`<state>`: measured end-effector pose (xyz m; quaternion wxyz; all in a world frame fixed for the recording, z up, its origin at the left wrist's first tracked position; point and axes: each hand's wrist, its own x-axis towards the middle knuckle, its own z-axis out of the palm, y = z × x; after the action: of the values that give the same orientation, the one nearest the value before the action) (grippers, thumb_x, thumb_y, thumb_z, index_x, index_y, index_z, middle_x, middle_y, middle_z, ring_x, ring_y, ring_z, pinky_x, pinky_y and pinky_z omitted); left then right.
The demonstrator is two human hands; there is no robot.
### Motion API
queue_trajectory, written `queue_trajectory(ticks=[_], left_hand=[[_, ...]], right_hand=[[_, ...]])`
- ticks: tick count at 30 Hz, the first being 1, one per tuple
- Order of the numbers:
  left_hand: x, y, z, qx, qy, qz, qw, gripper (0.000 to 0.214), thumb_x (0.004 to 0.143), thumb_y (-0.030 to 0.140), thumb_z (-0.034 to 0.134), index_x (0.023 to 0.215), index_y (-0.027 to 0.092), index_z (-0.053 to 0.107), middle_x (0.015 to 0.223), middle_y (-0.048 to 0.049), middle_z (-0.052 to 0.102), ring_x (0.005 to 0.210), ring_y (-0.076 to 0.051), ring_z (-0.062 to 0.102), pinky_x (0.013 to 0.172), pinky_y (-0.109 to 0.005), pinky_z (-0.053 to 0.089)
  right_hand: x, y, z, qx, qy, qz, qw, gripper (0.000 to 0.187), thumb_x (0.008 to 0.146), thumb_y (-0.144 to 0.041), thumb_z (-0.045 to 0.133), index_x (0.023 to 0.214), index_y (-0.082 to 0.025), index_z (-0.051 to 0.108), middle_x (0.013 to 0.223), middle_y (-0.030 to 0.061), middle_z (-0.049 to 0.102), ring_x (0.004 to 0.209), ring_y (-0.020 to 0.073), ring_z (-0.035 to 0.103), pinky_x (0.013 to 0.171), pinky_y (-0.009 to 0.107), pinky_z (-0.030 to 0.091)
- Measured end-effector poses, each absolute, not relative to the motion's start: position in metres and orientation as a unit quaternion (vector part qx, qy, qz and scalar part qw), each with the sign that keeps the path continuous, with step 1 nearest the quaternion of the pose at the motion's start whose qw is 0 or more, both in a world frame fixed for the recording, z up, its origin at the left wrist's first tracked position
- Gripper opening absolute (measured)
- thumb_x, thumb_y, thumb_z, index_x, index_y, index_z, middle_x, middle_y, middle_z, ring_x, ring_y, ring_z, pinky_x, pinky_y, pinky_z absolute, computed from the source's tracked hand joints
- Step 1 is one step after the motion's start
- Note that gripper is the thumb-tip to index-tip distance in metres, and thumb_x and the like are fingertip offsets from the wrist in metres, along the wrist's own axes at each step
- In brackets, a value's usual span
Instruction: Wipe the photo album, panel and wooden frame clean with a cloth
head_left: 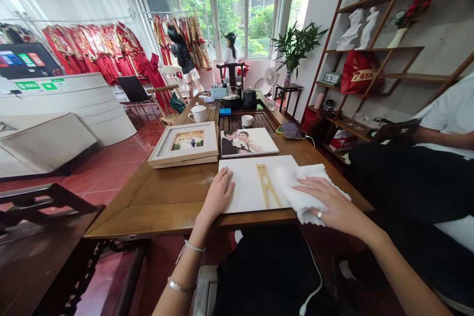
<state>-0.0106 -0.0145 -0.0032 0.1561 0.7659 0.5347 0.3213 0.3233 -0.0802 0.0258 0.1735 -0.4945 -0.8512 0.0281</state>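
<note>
A flat white panel (242, 192) lies at the table's near edge. On its surface shows a yellowish shape (263, 182) with a small animal-like head and two long prongs; whether it is loose or printed I cannot tell. My left hand (221, 190) rests on the panel's left edge, its fingers extended and holding nothing. Over the panel's right side is a bunched white cloth (301, 190). My right hand (326, 202) lies across that cloth and grips it, with a ringed finger bent at the near side.
Behind the panel are a wedding photo print (255, 142) and stacked wooden picture frames (185, 144). Farther back on the wooden table (166, 197) stand a lidded white cup (199, 113), a small white bowl (247, 120) and a phone (292, 131). A seated person (440, 128) is close on the right.
</note>
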Motion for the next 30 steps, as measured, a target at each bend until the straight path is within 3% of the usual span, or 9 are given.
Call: queue_trajectory(ticks=[7, 12, 19, 26, 30], left_hand=[[-0.010, -0.015, -0.002, 0.771, 0.536, 0.309, 0.151, 0.039, 0.089, 0.026, 0.043, 0.124, 0.011, 0.053, 0.143, -0.0178, 0.043, 0.139, -0.026, 0.032, 0.113, -0.046, 0.028], [-0.009, -0.015, -0.004, 0.768, 0.534, 0.321, 0.145, 0.038, 0.089, 0.028, 0.043, 0.123, 0.014, 0.053, 0.143, -0.0157, 0.044, 0.138, -0.025, 0.034, 0.113, -0.047, 0.029], [-0.010, -0.012, -0.010, 0.764, 0.534, 0.334, 0.140, 0.037, 0.089, 0.028, 0.044, 0.123, 0.016, 0.054, 0.142, -0.0143, 0.045, 0.137, -0.026, 0.035, 0.113, -0.047, 0.029], [-0.008, -0.014, -0.006, 0.764, 0.539, 0.325, 0.141, 0.037, 0.089, 0.027, 0.043, 0.122, 0.013, 0.054, 0.142, -0.0165, 0.045, 0.138, -0.027, 0.034, 0.113, -0.047, 0.028], [-0.008, -0.015, -0.006, 0.769, 0.533, 0.326, 0.138, 0.037, 0.089, 0.028, 0.042, 0.122, 0.014, 0.054, 0.143, -0.0160, 0.044, 0.138, -0.027, 0.033, 0.112, -0.048, 0.030]], right_hand=[[0.308, 0.005, 0.028, -0.579, -0.798, 0.039, 0.165, 0.045, 0.084, -0.035, 0.051, 0.128, -0.023, 0.056, 0.136, 0.0085, 0.053, 0.127, 0.0309, 0.039, 0.098, 0.049, 0.037], [0.278, 0.027, 0.040, -0.610, -0.775, 0.048, 0.154, 0.043, 0.085, -0.037, 0.048, 0.126, -0.025, 0.056, 0.137, 0.0066, 0.052, 0.126, 0.0332, 0.039, 0.095, 0.052, 0.036], [0.269, -0.025, 0.033, -0.526, -0.836, -0.003, 0.155, 0.043, 0.084, -0.030, 0.052, 0.127, -0.026, 0.056, 0.134, 0.0105, 0.054, 0.122, 0.0336, 0.041, 0.090, 0.054, 0.041], [0.292, -0.099, 0.034, -0.476, -0.867, 0.016, 0.146, 0.056, 0.078, -0.022, 0.061, 0.132, -0.035, 0.050, 0.137, 0.0034, 0.052, 0.127, 0.0298, 0.039, 0.096, 0.049, 0.042], [0.298, -0.094, 0.036, -0.490, -0.860, 0.030, 0.144, 0.049, 0.081, -0.027, 0.058, 0.130, -0.034, 0.053, 0.136, 0.0041, 0.053, 0.126, 0.0293, 0.042, 0.095, 0.048, 0.043]])
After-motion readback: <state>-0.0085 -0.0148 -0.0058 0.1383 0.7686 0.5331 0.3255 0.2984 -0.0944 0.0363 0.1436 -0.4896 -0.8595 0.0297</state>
